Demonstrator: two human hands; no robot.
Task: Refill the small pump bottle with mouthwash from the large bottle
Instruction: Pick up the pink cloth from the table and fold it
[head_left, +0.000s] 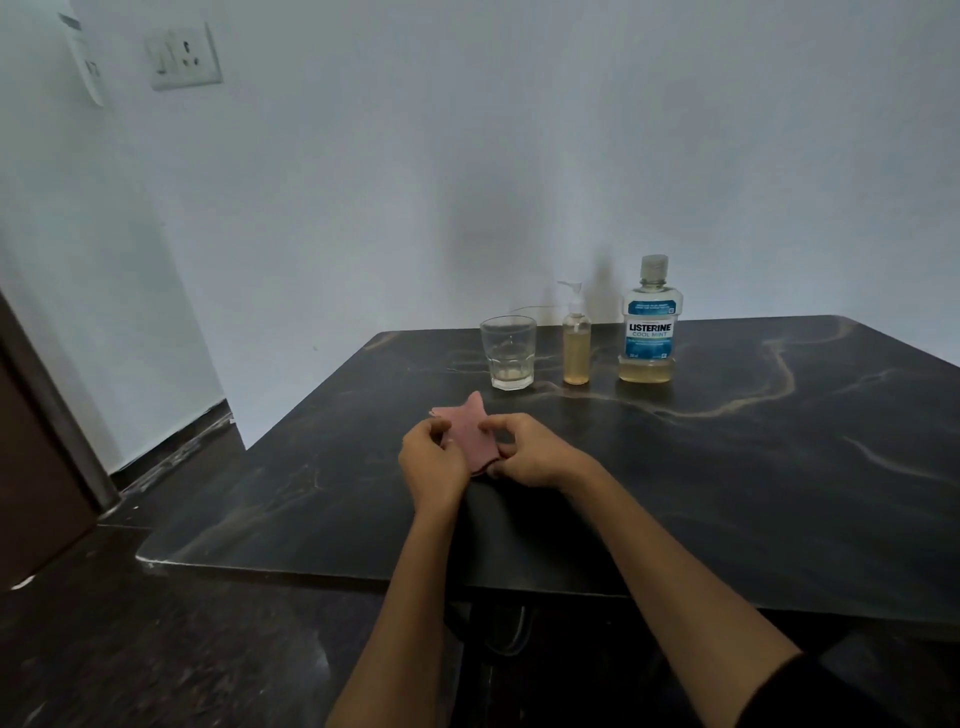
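Observation:
The small pump bottle (576, 343), clear with amber liquid and a white pump on top, stands upright at the back of the dark table. To its right stands the large mouthwash bottle (649, 327), capped, with a blue label and a little amber liquid at the bottom. Nearer to me, both hands hold a pink cloth (467, 431) on the tabletop. My left hand (431, 462) pinches its left edge. My right hand (524, 452) pinches its right side. Both hands are well short of the bottles.
A clear drinking glass (509, 353) stands left of the pump bottle. The dark marbled table (727, 467) ends at a near edge below my forearms and a left edge beside a dark floor. A white wall stands right behind the bottles.

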